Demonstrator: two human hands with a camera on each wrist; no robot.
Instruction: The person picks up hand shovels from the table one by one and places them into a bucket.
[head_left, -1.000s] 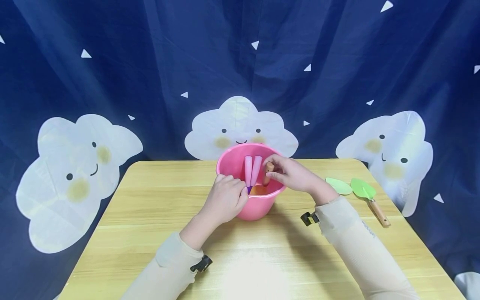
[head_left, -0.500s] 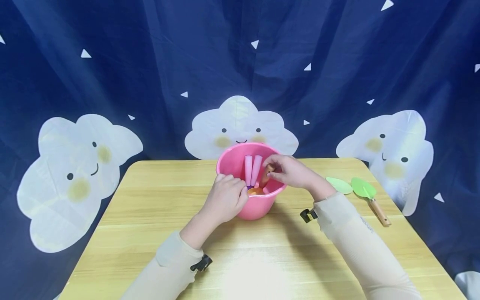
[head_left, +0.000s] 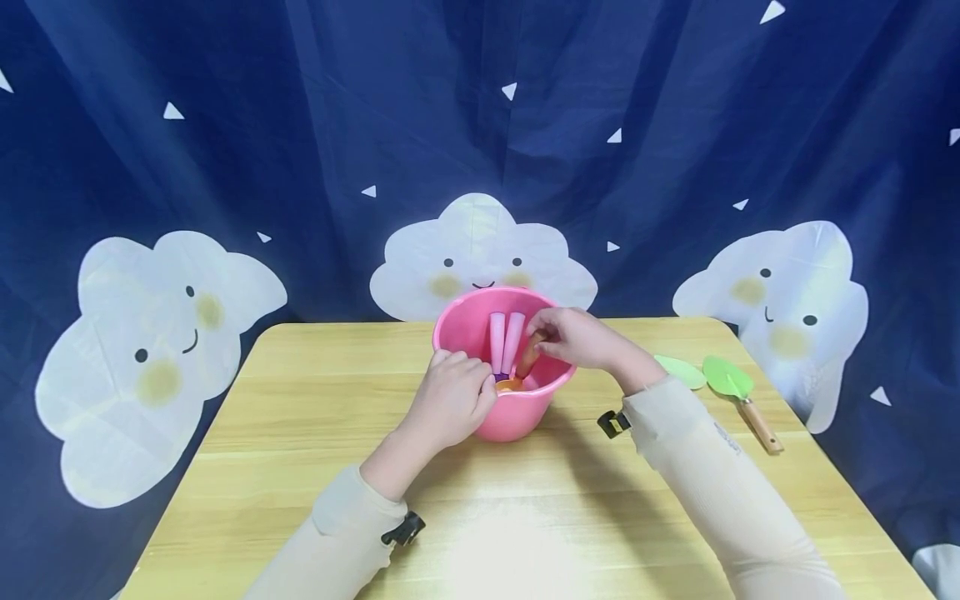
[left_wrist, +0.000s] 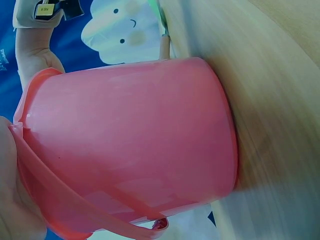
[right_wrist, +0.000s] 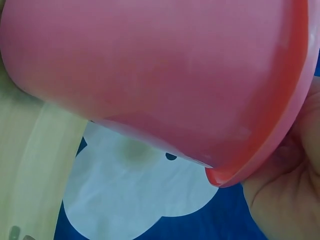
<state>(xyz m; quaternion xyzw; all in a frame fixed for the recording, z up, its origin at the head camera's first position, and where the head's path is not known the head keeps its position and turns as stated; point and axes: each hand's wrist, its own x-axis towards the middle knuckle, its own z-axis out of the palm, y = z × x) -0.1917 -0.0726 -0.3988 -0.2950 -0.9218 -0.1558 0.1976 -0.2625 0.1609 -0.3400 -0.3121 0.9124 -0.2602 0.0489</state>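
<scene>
A pink bucket (head_left: 517, 413) stands upright on the table. My left hand (head_left: 456, 396) grips its near-left rim, fingers curled over the edge; the left wrist view shows this hand beside the rim and the bucket's handle (left_wrist: 75, 192). Reaching in over the right rim, my right hand (head_left: 570, 337) holds the brown wooden handle (head_left: 529, 353) of a tool with an orange head (head_left: 510, 385) low in the bucket. The near wall hides part of that head. Two pink handles (head_left: 497, 343) lean upright inside, purple at the bottom. The bucket wall hides my right fingertips in the right wrist view.
A green toy trowel (head_left: 727, 377) with a wooden handle lies on the table (head_left: 322, 400) to the right. Beside it is a pale green leaf-shaped blade (head_left: 681, 372), partly behind my right forearm. A dark blue curtain (head_left: 420, 100) with clouds hangs behind the table.
My right hand has tilted the wooden-handled tool, so its lower end and orange head have shifted left inside the bucket. My left hand and the bucket have stayed in place.
</scene>
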